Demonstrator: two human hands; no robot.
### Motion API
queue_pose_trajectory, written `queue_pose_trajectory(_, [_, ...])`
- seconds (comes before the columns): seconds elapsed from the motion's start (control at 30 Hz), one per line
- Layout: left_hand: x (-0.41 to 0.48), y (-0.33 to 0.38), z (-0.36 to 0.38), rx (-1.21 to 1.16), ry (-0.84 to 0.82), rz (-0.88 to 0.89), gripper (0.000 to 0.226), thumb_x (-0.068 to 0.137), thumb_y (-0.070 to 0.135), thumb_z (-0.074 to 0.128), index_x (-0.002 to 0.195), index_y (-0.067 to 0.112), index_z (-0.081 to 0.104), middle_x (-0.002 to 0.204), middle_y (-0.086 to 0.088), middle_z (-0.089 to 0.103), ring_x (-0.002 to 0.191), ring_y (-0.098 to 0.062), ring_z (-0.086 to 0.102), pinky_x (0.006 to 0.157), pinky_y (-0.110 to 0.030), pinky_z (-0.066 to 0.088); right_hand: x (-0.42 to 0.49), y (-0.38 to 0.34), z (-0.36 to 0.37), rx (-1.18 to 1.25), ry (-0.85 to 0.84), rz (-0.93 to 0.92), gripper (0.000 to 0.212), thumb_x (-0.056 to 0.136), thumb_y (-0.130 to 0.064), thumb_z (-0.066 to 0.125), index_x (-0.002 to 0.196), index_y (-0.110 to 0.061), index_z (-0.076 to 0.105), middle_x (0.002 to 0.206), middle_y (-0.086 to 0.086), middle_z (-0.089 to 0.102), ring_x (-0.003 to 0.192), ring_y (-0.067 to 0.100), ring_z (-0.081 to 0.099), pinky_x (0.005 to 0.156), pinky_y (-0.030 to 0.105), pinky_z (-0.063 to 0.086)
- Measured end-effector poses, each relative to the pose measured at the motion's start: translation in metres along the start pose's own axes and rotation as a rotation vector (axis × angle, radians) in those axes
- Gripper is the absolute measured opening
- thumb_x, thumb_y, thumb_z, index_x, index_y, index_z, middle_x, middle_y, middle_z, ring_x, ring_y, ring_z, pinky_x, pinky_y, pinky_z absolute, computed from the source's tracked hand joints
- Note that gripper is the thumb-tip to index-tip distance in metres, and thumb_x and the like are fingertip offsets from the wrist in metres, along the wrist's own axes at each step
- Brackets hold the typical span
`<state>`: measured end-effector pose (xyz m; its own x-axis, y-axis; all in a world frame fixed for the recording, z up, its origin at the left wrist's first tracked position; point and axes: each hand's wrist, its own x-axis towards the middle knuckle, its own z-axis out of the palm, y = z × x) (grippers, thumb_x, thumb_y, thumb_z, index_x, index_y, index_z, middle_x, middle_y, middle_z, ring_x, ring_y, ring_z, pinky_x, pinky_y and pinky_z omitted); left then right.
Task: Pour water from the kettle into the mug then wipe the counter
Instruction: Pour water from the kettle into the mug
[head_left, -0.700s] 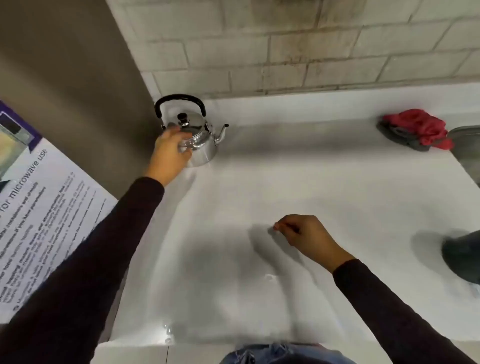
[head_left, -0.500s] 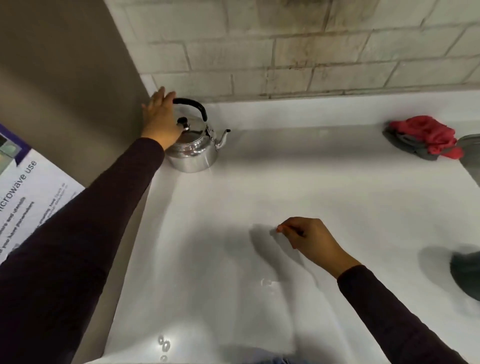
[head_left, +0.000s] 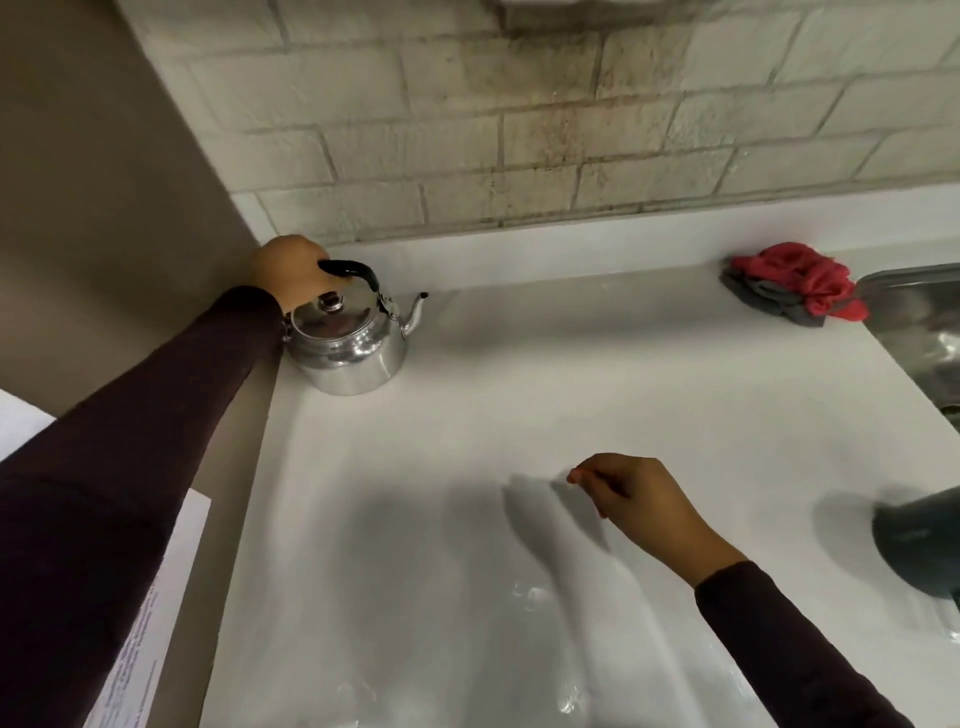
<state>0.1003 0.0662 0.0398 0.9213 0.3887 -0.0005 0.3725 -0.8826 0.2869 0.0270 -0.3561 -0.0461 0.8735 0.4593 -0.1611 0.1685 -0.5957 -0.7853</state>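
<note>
A shiny steel kettle (head_left: 347, 347) with a black handle stands on the white counter (head_left: 545, 395) at the back left corner, spout pointing right. My left hand (head_left: 289, 273) is closed around the left end of its handle. My right hand (head_left: 636, 496) hovers low over the middle of the counter, fingers curled with nothing in them. A dark grey mug (head_left: 922, 543) sits at the right edge, partly cut off. A red and grey cloth (head_left: 795, 283) lies bunched at the back right.
A steel sink (head_left: 919, 332) lies at the far right behind the mug. A tan side wall rises left of the kettle and a brick wall behind it. Water drops (head_left: 569, 704) glisten on the counter's near part. A printed sheet (head_left: 140, 639) hangs at lower left.
My left hand moved from the kettle's body up over the handle and closed on it. The view came closer. My right hand has barely moved.
</note>
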Motion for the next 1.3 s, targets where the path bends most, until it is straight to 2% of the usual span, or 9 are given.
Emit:
queue_pose_trajectory(0.2, [-0.031,0.018,-0.006,-0.227,0.015,0.038,0.058,0.04,0.075,0.071,0.057,0.02,0.062,0.057,-0.002,0.061,0.059,-0.021,0.059,0.058,-0.035,0.048,-0.022,0.0,-0.004,-0.018,0.02,0.002,0.017,0.091,-0.028,0.058,0.08,-0.026,0.072,0.047,-0.008,0.048,0.046,0.005,0.043,0.051,0.014,0.037])
queue_pose_trajectory(0.4, [-0.101,0.066,-0.02,-0.399,0.016,0.175,0.037,0.043,0.071,0.071,0.07,0.049,0.06,0.057,0.006,0.063,0.054,-0.012,0.058,0.057,-0.029,0.047,-0.045,-0.002,-0.009,-0.004,0.091,-0.006,0.016,0.09,-0.03,0.059,0.079,-0.03,0.071,0.047,-0.007,0.05,0.044,0.005,0.043,0.049,0.012,0.037])
queue_pose_trajectory(0.53, [-0.149,0.103,-0.028,-0.463,0.015,0.278,0.032,0.056,0.06,0.075,0.081,0.044,0.064,0.055,0.001,0.066,0.053,-0.011,0.062,0.059,-0.032,0.048,-0.062,-0.002,-0.015,0.006,0.143,-0.001,0.017,0.09,-0.03,0.059,0.078,-0.03,0.071,0.046,-0.013,0.053,0.044,0.004,0.045,0.047,0.009,0.037])
queue_pose_trajectory(0.67, [-0.188,0.133,-0.03,-0.537,-0.046,0.391,0.025,0.065,0.048,0.077,0.088,0.043,0.069,0.074,0.0,0.074,0.074,-0.02,0.071,0.077,-0.043,0.057,-0.083,0.004,-0.024,0.013,0.192,0.009,0.016,0.09,-0.029,0.059,0.08,-0.031,0.071,0.049,-0.013,0.055,0.047,0.003,0.048,0.051,0.009,0.04])
queue_pose_trajectory(0.83, [-0.211,0.17,-0.019,-0.524,-0.112,0.485,0.019,0.071,0.037,0.078,0.087,0.043,0.07,0.07,0.034,0.067,0.068,0.01,0.064,0.069,-0.013,0.048,-0.11,0.022,-0.045,0.011,0.259,0.006,0.017,0.09,-0.027,0.059,0.08,-0.036,0.069,0.053,-0.009,0.059,0.05,0.007,0.052,0.053,0.01,0.041])
queue_pose_trajectory(0.93, [-0.221,0.195,-0.011,-0.532,-0.137,0.478,0.02,0.069,0.037,0.079,0.086,0.043,0.071,0.071,0.031,0.07,0.067,0.009,0.065,0.069,-0.013,0.049,-0.125,0.038,-0.069,-0.017,0.283,-0.004,0.018,0.091,-0.027,0.058,0.081,-0.038,0.068,0.058,-0.022,0.062,0.053,0.005,0.055,0.053,0.009,0.041])
queue_pose_trajectory(1.1, [-0.236,0.234,0.003,-0.518,-0.143,0.444,0.021,0.066,0.042,0.079,0.085,0.045,0.071,0.078,0.026,0.074,0.07,0.002,0.07,0.072,-0.027,0.057,-0.142,0.072,-0.117,-0.095,0.328,-0.063,0.012,0.089,-0.027,0.06,0.089,-0.028,0.073,0.061,-0.014,0.066,0.06,0.011,0.06,0.056,0.019,0.049])
queue_pose_trajectory(1.2, [-0.245,0.26,0.011,-0.505,-0.107,0.401,0.022,0.066,0.041,0.079,0.085,0.047,0.07,0.075,0.026,0.073,0.068,0.003,0.068,0.067,-0.025,0.056,-0.154,0.09,-0.152,-0.077,0.354,-0.118,0.011,0.088,-0.023,0.063,0.086,-0.026,0.073,0.063,-0.025,0.064,0.059,0.011,0.059,0.052,0.01,0.043])
queue_pose_trajectory(1.3, [-0.255,0.291,0.02,-0.477,-0.086,0.351,0.022,0.066,0.039,0.08,0.085,0.047,0.07,0.074,0.021,0.073,0.067,0.0,0.068,0.067,-0.028,0.057,-0.165,0.112,-0.189,-0.068,0.405,-0.157,0.01,0.085,-0.023,0.065,0.08,-0.028,0.072,0.062,-0.016,0.065,0.051,0.01,0.057,0.048,0.012,0.042])
